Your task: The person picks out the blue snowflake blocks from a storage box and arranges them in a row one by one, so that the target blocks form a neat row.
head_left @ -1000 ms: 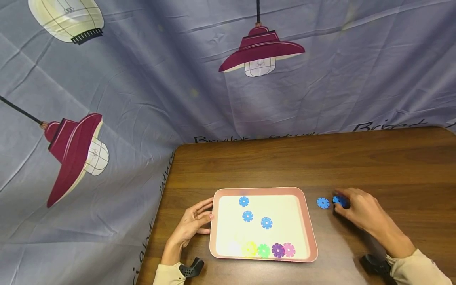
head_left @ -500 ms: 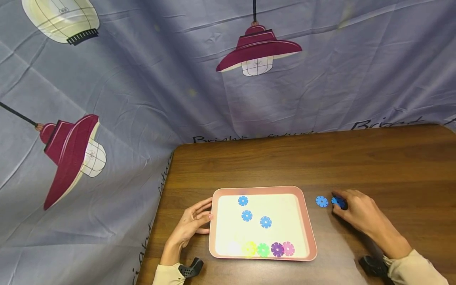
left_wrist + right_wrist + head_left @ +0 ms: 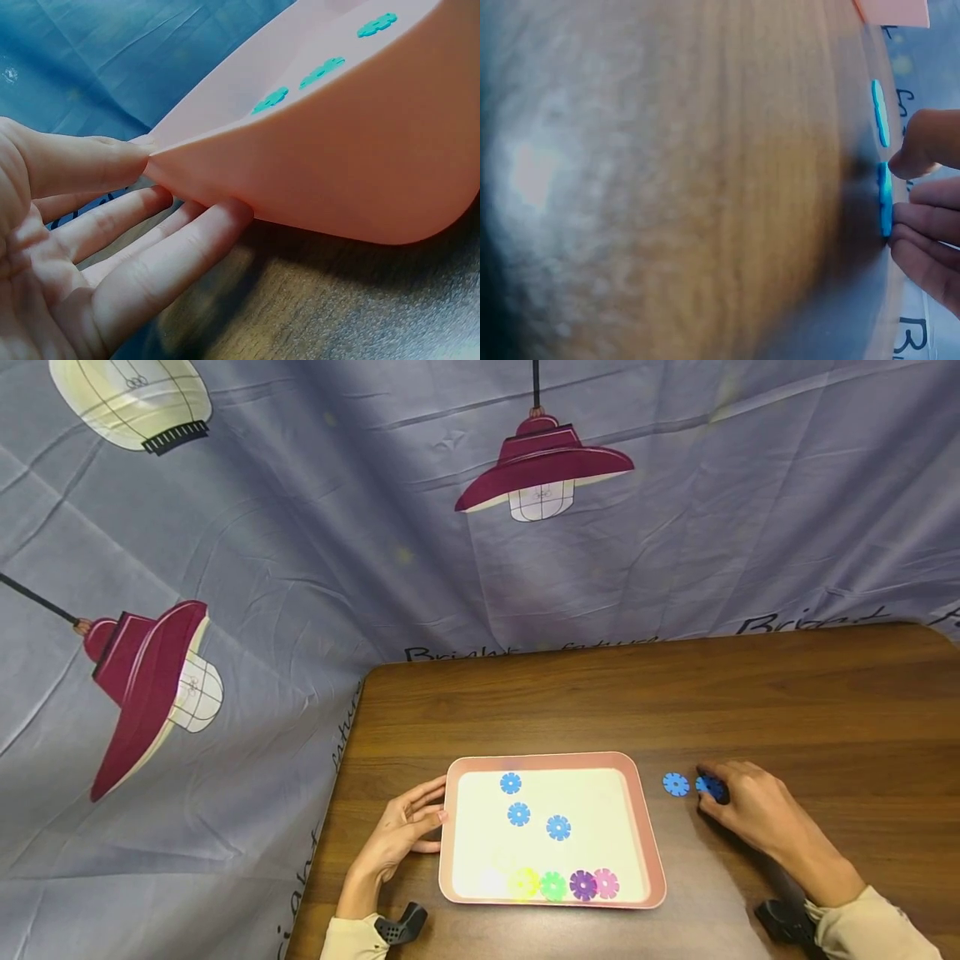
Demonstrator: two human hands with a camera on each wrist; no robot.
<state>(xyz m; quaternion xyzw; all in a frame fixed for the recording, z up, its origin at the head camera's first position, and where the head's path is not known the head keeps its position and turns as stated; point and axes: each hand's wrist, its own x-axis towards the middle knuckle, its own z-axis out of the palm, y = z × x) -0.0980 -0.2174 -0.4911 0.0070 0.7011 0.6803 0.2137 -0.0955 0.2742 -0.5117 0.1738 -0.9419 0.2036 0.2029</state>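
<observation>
In the head view my left hand (image 3: 397, 827) holds the left side of a pink tray (image 3: 651, 831), thumb at the rim and fingers against the outer wall. My right hand (image 3: 761, 802) is over the table to the tray's right. Its thumb and fingers pinch opposite edges of a blue notched building disc (image 3: 886, 199) that lies flat on the table. Just left of it lies a second blue disc (image 3: 676, 784), apart from the hand. Inside the tray are three blue discs, one being the nearest to the middle (image 3: 558, 827).
Along the tray's near side lie a yellow disc (image 3: 525, 883), a green disc (image 3: 553, 886), a purple disc (image 3: 582, 885) and a pink disc (image 3: 607, 883). The last two overlap. A grey-blue curtain (image 3: 390, 527) hangs behind and left of the brown wooden table (image 3: 525, 706).
The view has shifted slightly. Both hands stay where they were, the left at the tray and the right at the same blue disc.
</observation>
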